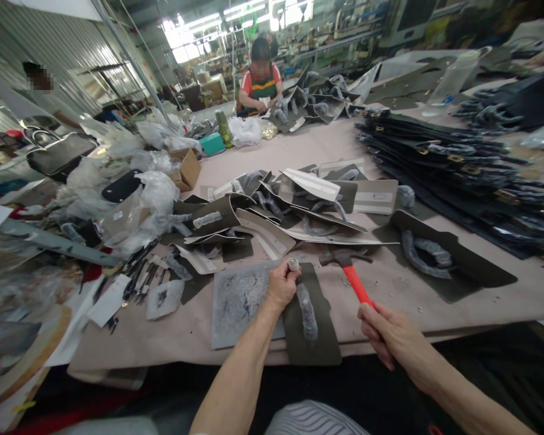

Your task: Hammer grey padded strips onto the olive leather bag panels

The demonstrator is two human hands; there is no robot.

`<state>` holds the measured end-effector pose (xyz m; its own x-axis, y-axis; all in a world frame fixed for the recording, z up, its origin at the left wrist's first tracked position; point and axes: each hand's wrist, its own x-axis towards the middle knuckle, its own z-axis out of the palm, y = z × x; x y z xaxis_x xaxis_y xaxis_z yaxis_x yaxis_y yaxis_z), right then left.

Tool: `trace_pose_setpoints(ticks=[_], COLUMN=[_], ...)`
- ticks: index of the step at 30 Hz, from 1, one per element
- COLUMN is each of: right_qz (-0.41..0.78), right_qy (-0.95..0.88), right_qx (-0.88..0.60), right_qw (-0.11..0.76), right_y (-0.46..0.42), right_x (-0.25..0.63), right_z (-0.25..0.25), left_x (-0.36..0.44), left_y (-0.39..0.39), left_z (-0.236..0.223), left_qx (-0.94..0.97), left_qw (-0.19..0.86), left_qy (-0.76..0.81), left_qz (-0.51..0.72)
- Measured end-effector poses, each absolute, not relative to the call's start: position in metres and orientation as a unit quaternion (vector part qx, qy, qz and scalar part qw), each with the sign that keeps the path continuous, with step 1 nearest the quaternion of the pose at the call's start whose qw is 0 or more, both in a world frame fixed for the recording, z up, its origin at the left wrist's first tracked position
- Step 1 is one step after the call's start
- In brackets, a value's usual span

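Observation:
My left hand [281, 285] is closed around a short punch [293, 264], whose pale round top shows above the fingers; its lower end is hidden. Under that hand, a dark olive bag panel [320, 320] overlaps a worn grey slab [242, 296]. A plastic-wrapped handle [306, 311] runs down the panel. In my right hand [383, 329] is a hammer [357, 284], gripped by its red handle. The dark hammer head lies just right of the punch, apart from it.
Piled panels [272, 211] with wrapped handles lie beyond my hands. At right rises a stack of black pieces [453, 169], near another olive panel [453, 266]. Loose tools [142, 281] and plastic bags [145, 205] sit left. A co-worker [260, 78] works across the table.

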<state>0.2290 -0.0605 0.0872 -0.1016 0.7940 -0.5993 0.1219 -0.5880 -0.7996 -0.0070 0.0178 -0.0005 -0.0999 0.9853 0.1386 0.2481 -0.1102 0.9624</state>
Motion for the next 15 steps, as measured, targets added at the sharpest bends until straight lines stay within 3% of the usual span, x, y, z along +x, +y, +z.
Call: trace_pose_setpoints(ticks=[5,7,10,12,15], right_qz=[0.268,0.173,0.129,0.103,0.045], right_qy=[-0.688,-0.763,-0.819,-0.817,-0.730], right_qx=[-0.598,-0.576,-0.540,-0.531,-0.562], right_qw=[0.313,0.238,0.144,0.201,0.387], right_y=[-0.033,-0.021,-0.009,-0.006,-0.008], right_x=[0.211,0.208,0.210,0.212,0.208], right_z=[0.120,0.118,0.131,0.156,0.188], left_x=[-0.007,-0.007,-0.007,-0.007,-0.008], left_y=[0.015,0.015,0.016,0.016,0.016], left_z=[-0.003,-0.005,-0.008,-0.009,-0.010], left_qx=[0.587,0.587,0.589,0.597,0.599], left_qw=[0.342,0.341,0.343,0.340,0.338], left_qy=[0.548,0.546,0.545,0.542,0.539], left_qz=[0.488,0.491,0.488,0.484,0.486])
